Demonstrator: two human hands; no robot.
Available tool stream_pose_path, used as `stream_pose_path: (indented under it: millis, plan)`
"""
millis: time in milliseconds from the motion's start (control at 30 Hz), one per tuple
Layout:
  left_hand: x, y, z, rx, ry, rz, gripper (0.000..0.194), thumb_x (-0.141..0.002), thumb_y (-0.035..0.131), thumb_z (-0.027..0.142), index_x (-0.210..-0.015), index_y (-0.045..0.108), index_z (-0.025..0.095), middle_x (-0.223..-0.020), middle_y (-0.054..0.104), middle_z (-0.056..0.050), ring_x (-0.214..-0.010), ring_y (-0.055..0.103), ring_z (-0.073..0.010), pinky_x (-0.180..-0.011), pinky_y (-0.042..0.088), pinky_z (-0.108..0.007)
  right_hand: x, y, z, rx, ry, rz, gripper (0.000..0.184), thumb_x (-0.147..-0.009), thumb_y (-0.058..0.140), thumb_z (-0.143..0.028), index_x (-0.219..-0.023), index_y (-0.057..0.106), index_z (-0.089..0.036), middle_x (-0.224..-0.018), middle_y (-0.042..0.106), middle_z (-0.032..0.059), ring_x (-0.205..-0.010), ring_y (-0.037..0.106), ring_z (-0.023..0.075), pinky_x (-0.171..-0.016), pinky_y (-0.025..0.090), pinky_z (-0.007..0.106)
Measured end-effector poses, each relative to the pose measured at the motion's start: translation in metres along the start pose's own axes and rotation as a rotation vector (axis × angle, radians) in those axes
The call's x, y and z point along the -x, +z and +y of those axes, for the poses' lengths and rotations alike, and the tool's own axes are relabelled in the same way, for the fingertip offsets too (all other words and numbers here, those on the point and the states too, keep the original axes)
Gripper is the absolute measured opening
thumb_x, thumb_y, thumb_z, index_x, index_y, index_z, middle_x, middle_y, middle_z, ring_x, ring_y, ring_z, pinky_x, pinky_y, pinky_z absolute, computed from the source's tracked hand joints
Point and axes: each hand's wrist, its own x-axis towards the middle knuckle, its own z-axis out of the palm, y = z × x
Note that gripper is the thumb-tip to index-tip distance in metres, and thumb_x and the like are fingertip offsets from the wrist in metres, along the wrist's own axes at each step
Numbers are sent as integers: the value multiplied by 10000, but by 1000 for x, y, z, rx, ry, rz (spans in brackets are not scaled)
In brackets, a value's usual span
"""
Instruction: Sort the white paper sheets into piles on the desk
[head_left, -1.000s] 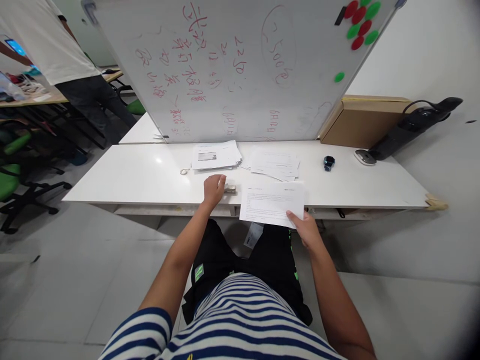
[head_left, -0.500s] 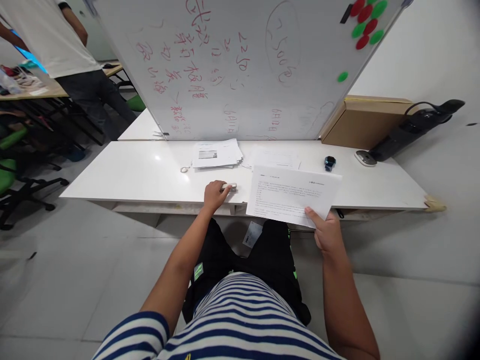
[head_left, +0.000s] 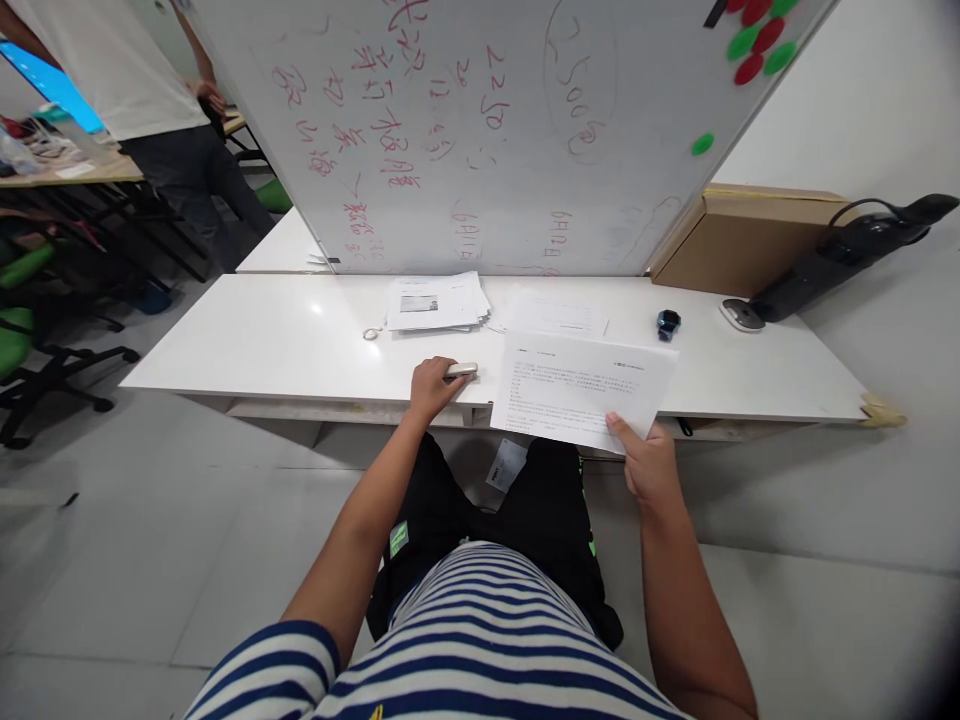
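Note:
My left hand [head_left: 433,388] is closed around a small white stapler [head_left: 461,370] at the front part of the white desk. The stapler's front end points right, toward the paper. In my right hand [head_left: 649,460] is a printed sheet of paper [head_left: 581,390], pinched at its lower right corner with the thumb on top. The sheet is held over the desk's front edge, its left edge just right of the stapler. Whether more than one sheet is in the hand I cannot tell.
A stack of printed papers [head_left: 437,303] lies behind my left hand, with a small ring-like item [head_left: 371,333] beside it. Farther right are a watch [head_left: 668,324], a computer mouse [head_left: 742,315], a black bottle [head_left: 832,262] and a cardboard box [head_left: 739,240]. A whiteboard [head_left: 480,150] stands behind; a person [head_left: 165,90] is at left.
The stapler shows a little more beyond my left fingers and sits more level. The sheet has shifted very slightly left with my right hand. The person at left has moved an arm.

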Motion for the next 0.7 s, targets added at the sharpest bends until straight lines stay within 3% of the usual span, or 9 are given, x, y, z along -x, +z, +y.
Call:
stream_pose_path:
  millis: [700]
  plan:
    - [-2, -2, 1, -18, -58, -50, 299, -796, 624, 490, -899, 614, 209, -880, 650, -62, -865, 570, -238, -741, 390, -349, -2, 24, 8, 45, 41, -57, 458, -650, 775, -418, -1004, 696, -138, -1044, 707, 102, -1013, 641, 269, -962, 473, 466]
